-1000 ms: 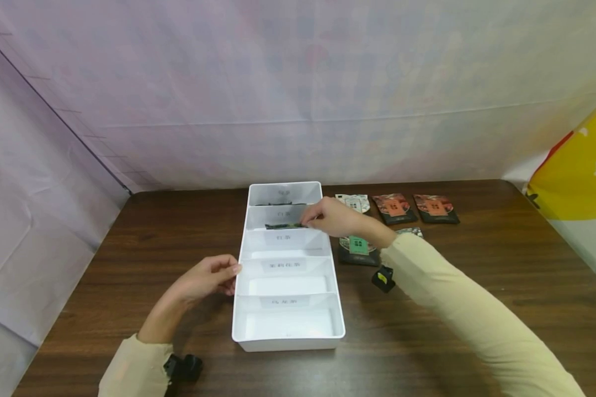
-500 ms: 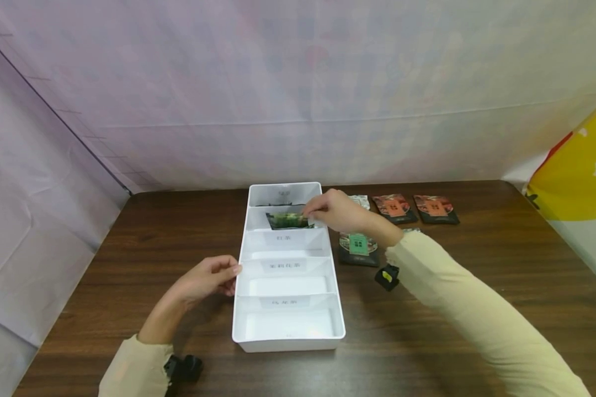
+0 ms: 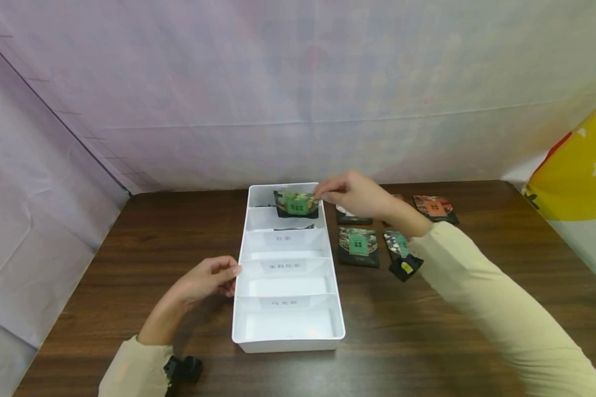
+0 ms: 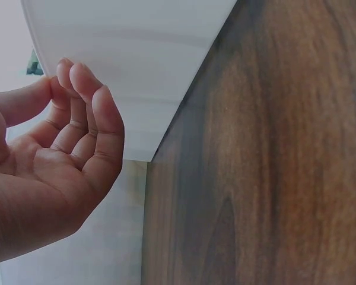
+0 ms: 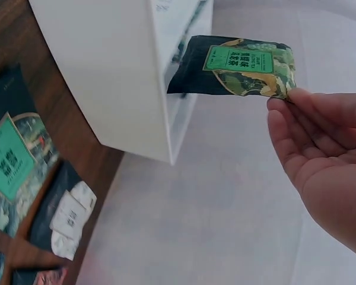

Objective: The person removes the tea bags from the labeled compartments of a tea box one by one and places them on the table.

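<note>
Head view: the right hand pinches a glossy dark-green rectangular sachet over the far end of a white plastic divided tray. Dark packet edges show in the two farthest compartments.

Left wrist: the left hand pinches the left rim; pulling could shift the tray.

Right wrist: the one-corner grip could let the sachet slip.

We find the divided box on the table, its compartments ranged near to far. The left hand is at its left rim; the right hand has the held packet over its far end. Another packet sits in the second-farthest compartment. We see loose packets right of the box, in near and far rows.
</note>
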Demonstrator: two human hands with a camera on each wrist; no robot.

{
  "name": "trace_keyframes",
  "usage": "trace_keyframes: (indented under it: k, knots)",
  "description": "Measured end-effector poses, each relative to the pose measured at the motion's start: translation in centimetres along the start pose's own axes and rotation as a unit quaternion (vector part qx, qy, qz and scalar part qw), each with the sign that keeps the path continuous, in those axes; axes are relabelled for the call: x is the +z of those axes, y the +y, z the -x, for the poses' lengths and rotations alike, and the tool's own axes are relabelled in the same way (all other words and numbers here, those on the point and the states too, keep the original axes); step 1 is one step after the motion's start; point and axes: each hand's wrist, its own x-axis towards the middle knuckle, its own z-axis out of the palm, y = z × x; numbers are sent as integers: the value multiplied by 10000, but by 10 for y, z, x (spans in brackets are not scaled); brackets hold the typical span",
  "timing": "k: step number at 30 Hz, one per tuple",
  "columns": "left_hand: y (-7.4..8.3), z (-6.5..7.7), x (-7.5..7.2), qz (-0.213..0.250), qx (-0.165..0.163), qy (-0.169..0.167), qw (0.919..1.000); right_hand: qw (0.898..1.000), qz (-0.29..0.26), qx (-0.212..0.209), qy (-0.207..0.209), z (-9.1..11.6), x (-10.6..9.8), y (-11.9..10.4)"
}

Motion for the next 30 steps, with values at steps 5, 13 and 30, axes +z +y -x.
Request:
trace_keyframes:
  k: [5,13,30]
  knots:
    - [-1,0,0,5,25,-6,10000,9986,-246,384,255,11,-16,2]
    - [1,1,0,23,66,-31,10000,9920,-224,985,760,34,-41,16]
    - [3,3,1,46,19,-7,10000,9807,181,1715,920,94,-72,66]
